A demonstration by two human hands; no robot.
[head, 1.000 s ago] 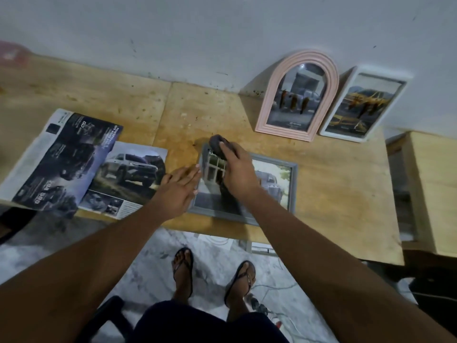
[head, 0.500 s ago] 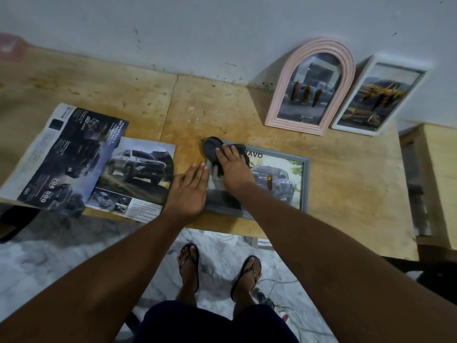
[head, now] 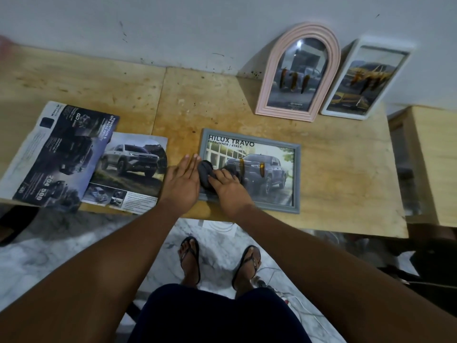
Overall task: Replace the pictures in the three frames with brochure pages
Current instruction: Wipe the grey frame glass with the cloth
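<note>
A grey frame lies flat on the wooden table and shows a truck brochure page titled HILUX TRAVO. My right hand presses a dark cloth onto the glass at the frame's left side. My left hand rests flat with fingers straight against the frame's left edge. A pink arched frame and a white frame lean on the wall at the back right, each holding a vehicle picture. Two loose brochure pages lie at the left.
The table's front edge runs just under my hands, with my sandalled feet and a marble floor below. A second wooden surface stands at the far right. A cable lies on the floor near my right foot.
My right hand with the cloth has slid from the frame's top-left corner down toward its lower left. My left hand stays pressed at the frame's left edge.
</note>
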